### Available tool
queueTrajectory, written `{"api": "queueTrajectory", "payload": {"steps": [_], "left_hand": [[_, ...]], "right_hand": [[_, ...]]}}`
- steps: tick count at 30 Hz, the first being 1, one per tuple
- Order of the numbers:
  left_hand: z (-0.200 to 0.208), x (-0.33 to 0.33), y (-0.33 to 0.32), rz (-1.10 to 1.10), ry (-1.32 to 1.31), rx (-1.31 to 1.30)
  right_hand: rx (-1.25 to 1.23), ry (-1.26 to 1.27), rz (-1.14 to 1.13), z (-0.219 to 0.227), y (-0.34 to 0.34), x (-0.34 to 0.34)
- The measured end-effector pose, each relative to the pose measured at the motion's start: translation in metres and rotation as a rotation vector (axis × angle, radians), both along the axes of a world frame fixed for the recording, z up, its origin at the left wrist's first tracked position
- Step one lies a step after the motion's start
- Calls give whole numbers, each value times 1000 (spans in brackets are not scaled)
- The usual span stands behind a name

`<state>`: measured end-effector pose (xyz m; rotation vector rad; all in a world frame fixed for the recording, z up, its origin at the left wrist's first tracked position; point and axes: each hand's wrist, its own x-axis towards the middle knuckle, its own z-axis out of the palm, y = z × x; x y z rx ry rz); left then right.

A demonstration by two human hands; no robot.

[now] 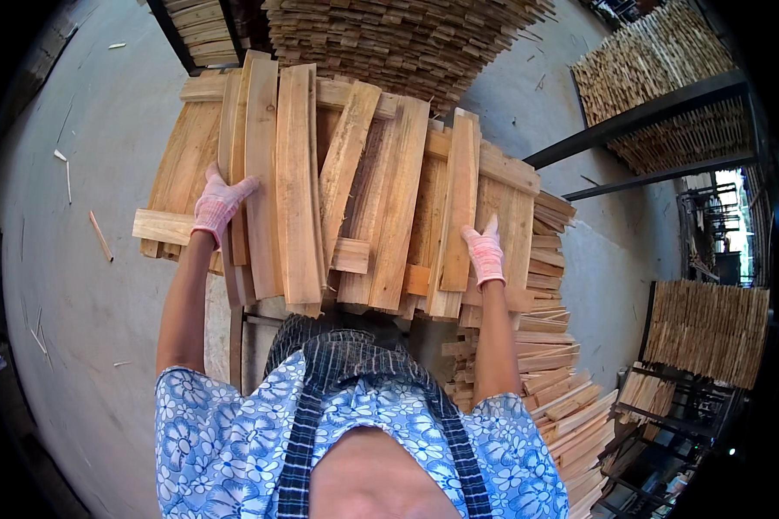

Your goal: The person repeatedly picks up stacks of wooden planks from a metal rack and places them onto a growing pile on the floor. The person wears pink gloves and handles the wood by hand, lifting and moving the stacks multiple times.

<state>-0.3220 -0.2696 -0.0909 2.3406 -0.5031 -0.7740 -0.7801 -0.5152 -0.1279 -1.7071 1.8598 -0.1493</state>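
Several loose wooden boards [299, 173] lie side by side, some tilted, on top of a wider layer of planks with crosswise wood strips [164, 227]. My left hand [216, 206], in a pinkish knit glove, grips the left edge of this row, its thumb over a board and its fingers along the side. At the other end my right hand [485, 253], gloved alike, holds against a narrow upright board [459, 203], thumb on its edge. The undersides of the boards and parts of my fingers are hidden.
A tall stack of wood strips [389, 43] stands just beyond the boards. More strips [571, 424] are piled at my right side. Black metal frames [640, 117] and further wood stacks [705, 333] stand to the right. Wood scraps [101, 236] lie on the concrete floor.
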Motion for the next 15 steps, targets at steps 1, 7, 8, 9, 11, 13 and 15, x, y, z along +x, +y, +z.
{"api": "queueTrajectory", "payload": {"steps": [1,7,8,9,11,13,15], "left_hand": [[3,-1,-1,-15,-81,54],[20,-10,-14,-151,-312,163],[22,-9,-15,-80,-220,137],[21,-8,-14,-33,-92,94],[18,-3,-11,29,80,-7],[12,4,-5,-12,97,-28],[4,10,-1,-15,239,-205]], "right_hand": [[-53,38,25,3,2,10],[-5,153,85,31,29,80],[-8,226,35,32,32,88],[-29,210,40,32,33,96],[-8,129,154,29,33,104],[-56,60,270,24,30,101],[-106,-152,244,18,23,84]]}}
